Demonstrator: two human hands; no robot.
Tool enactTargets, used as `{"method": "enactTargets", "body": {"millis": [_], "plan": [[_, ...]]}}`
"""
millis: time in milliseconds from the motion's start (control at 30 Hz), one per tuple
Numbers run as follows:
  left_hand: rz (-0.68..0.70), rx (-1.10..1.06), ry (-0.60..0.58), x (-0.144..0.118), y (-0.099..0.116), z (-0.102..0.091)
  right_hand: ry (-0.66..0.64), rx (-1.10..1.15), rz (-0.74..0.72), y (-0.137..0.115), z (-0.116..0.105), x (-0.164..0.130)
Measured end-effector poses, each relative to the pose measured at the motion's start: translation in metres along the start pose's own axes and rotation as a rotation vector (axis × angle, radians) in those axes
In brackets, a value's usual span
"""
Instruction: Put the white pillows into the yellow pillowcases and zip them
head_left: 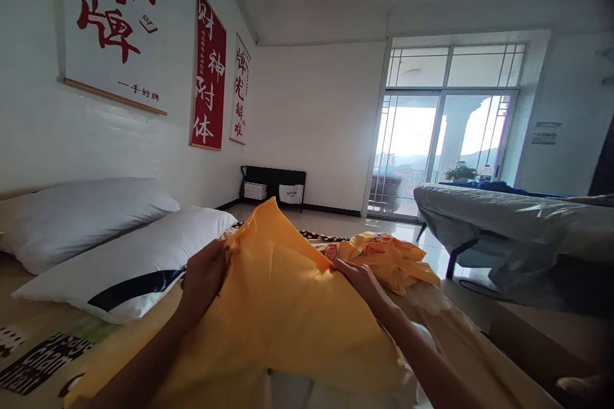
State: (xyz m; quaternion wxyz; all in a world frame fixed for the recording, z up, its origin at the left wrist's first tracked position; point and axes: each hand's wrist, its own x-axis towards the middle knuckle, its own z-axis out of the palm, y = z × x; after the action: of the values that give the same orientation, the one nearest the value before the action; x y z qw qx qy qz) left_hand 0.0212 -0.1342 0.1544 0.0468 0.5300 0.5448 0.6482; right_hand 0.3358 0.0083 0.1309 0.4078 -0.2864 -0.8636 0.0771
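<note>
A large yellow cloth (283,313) is lifted over the bed, peaking between my hands. My left hand (204,278) grips its left edge, fingers closed on the fabric. My right hand (359,278) pinches the cloth's right edge lower down. Beyond my right hand lies a crumpled yellow printed fabric (388,255) on the bed. A white pillow (139,265) with a dark stripe lies just left of my left hand.
A second white pillow (81,214) rests against the wall at left. The bed sheet (43,358) has black print. A covered bed or couch (508,223) stands at right across a tiled floor gap. Wall scrolls (208,70) hang above; glass doors (441,140) are at the far end.
</note>
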Motion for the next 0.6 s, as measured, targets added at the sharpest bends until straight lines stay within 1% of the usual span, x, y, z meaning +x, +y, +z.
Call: {"method": "enactTargets", "body": {"millis": [67,133,167,200,233,267,300,367,400,433,467,500,533,567,600], "plan": [[-0.052,-0.075,0.048,0.007,0.006,-0.002,0.035,-0.085,-0.037,-0.010,-0.013,0.009],[-0.095,-0.152,0.105,0.012,0.015,-0.004,0.111,-0.199,-0.089,-0.017,-0.025,0.021],[-0.116,-0.196,0.121,0.015,0.020,-0.006,0.158,-0.216,-0.100,-0.020,-0.029,0.027],[-0.142,-0.244,0.124,0.017,0.024,-0.007,0.188,-0.183,-0.092,-0.022,-0.031,0.031],[-0.171,-0.293,0.115,0.019,0.027,-0.008,0.186,-0.093,-0.060,-0.022,-0.030,0.034],[-0.202,-0.341,0.092,0.020,0.028,-0.010,0.142,0.050,0.001,-0.023,-0.028,0.034],[-0.231,-0.385,0.057,0.021,0.026,-0.011,0.063,0.230,0.086,-0.023,-0.024,0.032],[-0.280,-0.436,-0.042,0.024,0.015,-0.012,-0.110,0.594,0.277,-0.026,-0.015,0.023],[-0.307,-0.442,-0.103,0.025,0.007,-0.013,-0.158,0.725,0.357,-0.028,-0.009,0.018],[-0.334,-0.438,-0.169,0.026,-0.002,-0.013,-0.174,0.802,0.410,-0.031,-0.004,0.013],[-0.358,-0.422,-0.224,0.028,-0.010,-0.013,-0.170,0.823,0.435,-0.035,0.001,0.009],[-0.370,-0.395,-0.257,0.029,-0.018,-0.012,-0.155,0.798,0.434,-0.038,0.006,0.008],[-0.367,-0.361,-0.253,0.029,-0.023,-0.011,-0.136,0.743,0.418,-0.041,0.011,0.007],[-0.346,-0.321,-0.200,0.028,-0.027,-0.011,-0.116,0.674,0.388,-0.043,0.016,0.008],[-0.306,-0.277,-0.106,0.027,-0.029,-0.010,-0.086,0.604,0.350,-0.045,0.021,0.009]]}}
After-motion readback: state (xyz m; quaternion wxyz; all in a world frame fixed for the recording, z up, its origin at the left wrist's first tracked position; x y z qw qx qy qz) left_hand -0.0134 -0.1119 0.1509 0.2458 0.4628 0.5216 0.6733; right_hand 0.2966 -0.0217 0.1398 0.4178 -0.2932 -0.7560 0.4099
